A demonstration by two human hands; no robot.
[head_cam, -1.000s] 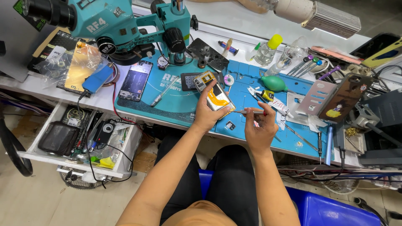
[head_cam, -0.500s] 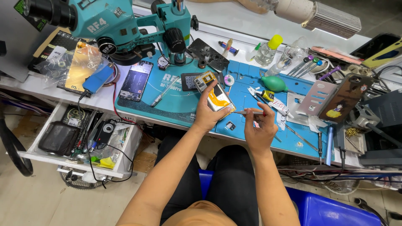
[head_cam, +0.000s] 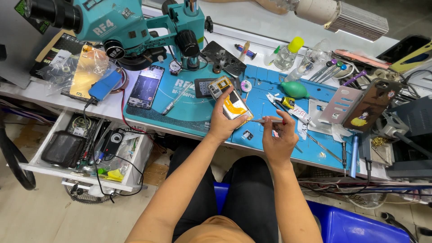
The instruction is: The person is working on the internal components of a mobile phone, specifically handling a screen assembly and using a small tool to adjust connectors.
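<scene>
We hold the opened smartphone with its yellow and silver inside (head_cam: 235, 106) in our left hand (head_cam: 223, 121), fingers curled around its lower edge, so it stays tilted above the blue rubber work mat (head_cam: 270, 94) and faces us. Our right hand (head_cam: 278, 137) pinches a thin metal screwdriver (head_cam: 263, 121), its tip at the phone's side. The small parts inside are too fine to tell, and the fingers hide the phone's bottom.
</scene>
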